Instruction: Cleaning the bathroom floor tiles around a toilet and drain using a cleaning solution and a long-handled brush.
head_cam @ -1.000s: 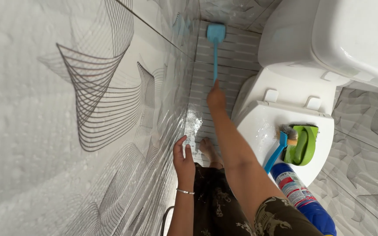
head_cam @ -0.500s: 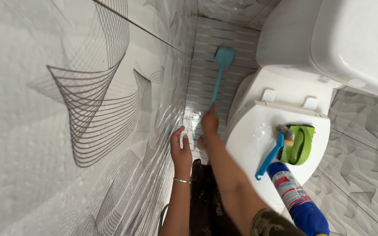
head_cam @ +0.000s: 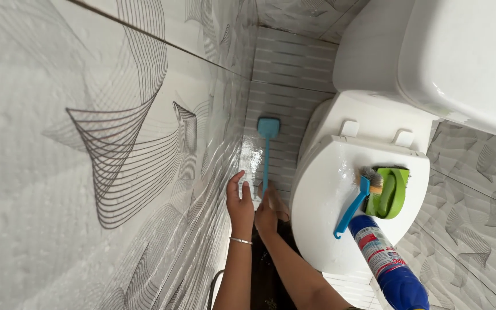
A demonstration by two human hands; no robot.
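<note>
My right hand [head_cam: 266,213] grips the lower end of a long-handled blue scrub brush [head_cam: 267,144], whose flat head rests on the wet ribbed floor tiles [head_cam: 282,97] between the wall and the toilet. My left hand [head_cam: 240,202] is beside it, fingers apart and flat against the patterned wall tile [head_cam: 144,143], with a thin bracelet on the wrist. The two hands almost touch. A bare foot shows just behind my right hand.
A white toilet [head_cam: 328,189] with its lid down stands to the right, its tank [head_cam: 460,51] above. On the lid lie a small blue-handled brush [head_cam: 356,204], a green scrubber [head_cam: 393,192] and a blue cleaner bottle [head_cam: 388,261]. Patterned wall tiles run along the left.
My right arm has drawn back toward me, pulling the blue brush from the far corner along the floor to a spot near my feet. My left hand stays on the wall.
</note>
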